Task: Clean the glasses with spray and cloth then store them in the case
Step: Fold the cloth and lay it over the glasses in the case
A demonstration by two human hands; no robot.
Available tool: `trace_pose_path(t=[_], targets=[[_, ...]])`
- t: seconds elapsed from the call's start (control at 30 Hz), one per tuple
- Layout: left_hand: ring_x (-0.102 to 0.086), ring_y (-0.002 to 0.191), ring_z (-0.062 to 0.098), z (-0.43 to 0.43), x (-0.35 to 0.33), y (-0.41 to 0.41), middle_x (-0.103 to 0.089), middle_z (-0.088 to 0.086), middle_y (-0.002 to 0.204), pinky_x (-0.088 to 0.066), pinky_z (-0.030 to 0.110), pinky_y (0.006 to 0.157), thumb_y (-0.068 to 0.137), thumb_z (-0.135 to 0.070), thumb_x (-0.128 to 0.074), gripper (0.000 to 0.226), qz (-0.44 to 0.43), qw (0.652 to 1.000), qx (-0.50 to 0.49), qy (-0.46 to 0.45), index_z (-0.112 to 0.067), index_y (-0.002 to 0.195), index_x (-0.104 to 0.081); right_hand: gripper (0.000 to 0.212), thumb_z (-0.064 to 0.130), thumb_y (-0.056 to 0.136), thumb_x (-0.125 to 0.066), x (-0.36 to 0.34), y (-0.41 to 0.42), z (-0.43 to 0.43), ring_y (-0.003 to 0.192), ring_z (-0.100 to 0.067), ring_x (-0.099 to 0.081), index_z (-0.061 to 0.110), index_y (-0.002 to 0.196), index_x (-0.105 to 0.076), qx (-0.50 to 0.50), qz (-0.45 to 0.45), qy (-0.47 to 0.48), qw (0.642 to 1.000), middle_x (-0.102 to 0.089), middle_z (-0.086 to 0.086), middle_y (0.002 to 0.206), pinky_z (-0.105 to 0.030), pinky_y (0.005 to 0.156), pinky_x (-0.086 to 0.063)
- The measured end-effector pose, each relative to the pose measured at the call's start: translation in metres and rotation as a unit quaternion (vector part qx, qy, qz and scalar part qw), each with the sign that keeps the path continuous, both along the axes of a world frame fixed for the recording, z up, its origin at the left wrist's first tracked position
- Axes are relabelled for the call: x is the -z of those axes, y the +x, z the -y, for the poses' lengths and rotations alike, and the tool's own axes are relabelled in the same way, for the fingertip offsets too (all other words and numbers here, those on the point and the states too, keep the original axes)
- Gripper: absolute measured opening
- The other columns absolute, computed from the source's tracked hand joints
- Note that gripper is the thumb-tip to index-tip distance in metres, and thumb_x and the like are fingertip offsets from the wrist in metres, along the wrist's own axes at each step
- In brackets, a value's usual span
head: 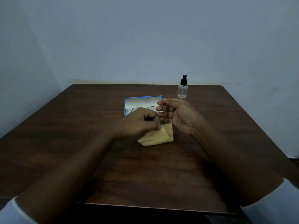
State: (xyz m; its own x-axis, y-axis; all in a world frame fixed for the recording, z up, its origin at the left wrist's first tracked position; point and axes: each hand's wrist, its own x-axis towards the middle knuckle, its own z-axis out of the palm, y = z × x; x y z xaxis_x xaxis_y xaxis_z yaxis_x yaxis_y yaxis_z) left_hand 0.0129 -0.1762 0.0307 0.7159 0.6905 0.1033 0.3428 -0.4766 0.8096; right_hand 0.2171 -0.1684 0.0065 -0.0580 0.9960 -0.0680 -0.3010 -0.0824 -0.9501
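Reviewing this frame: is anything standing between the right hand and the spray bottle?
Nothing visible does. The spray bottle stands upright just beyond the right hand; the open case sits to its left, clear of that path. The left hand holds the cloth.

Blue case (pixel 124 105) with white lining, tan cloth (pixel 156 138), clear spray bottle (pixel 182 91) with black cap, dark wood-grain table (pixel 80 126), white sleeves (pixel 275 214)

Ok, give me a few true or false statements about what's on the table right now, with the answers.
The spray bottle stands upright on the table. True.
The blue glasses case is closed. False: it lies open.
The left hand touches the yellow cloth. True.
The right hand holds the spray bottle. False: the bottle stands free behind that hand.
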Motion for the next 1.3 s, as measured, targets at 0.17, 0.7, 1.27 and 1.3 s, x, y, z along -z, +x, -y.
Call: trace_pose_path(t=[0.17,0.7,1.27,1.3], targets=[[-0.052,0.057,0.009,-0.025,-0.013,0.005,-0.058,-0.002,0.065,-0.040,0.021,0.052,0.085,-0.014,-0.065,0.020,0.180,0.961,-0.099,-0.185,-0.020,0.067,-0.073,0.051,0.054,0.105,-0.052,-0.002,-0.003,0.004,0.102,-0.033,-0.067,0.007,0.115,-0.069,-0.051,-0.009,-0.037,0.998,-0.070,-0.017,0.112,-0.040,0.085,-0.053],[-0.072,0.089,0.020,-0.042,0.027,0.001,-0.070,0.008,0.106,-0.057,0.037,0.081,0.097,-0.035,-0.065,0.030,0.300,0.874,-0.078,-0.373,-0.011,0.113,-0.071,0.022,0.019,0.100,-0.067,0.005,-0.008,0.007,0.094,-0.020,-0.068,0.021,0.081,-0.079,-0.026,0.061,0.121,0.990,-0.074,-0.003,0.093,-0.047,0.086,-0.054],[-0.065,0.078,0.011,-0.032,0.012,0.009,-0.071,-0.002,0.086,-0.054,0.029,0.073,0.102,-0.017,-0.069,0.015,0.283,0.936,-0.090,-0.190,-0.015,0.087,-0.067,0.015,0.029,0.089,-0.073,0.006,-0.009,0.005,0.084,-0.025,-0.067,0.016,0.087,-0.080,0.066,0.105,0.202,0.971,-0.073,-0.010,0.087,-0.046,0.078,-0.054],[-0.065,0.078,0.010,-0.032,0.012,0.009,-0.071,-0.003,0.085,-0.054,0.029,0.073,0.102,-0.015,-0.068,0.015,0.284,0.936,-0.098,-0.183,-0.015,0.087,-0.067,0.015,0.029,0.090,-0.072,0.006,-0.009,0.006,0.087,-0.027,-0.068,0.016,0.087,-0.079,0.061,0.107,0.196,0.973,-0.073,-0.010,0.089,-0.049,0.080,-0.055]])
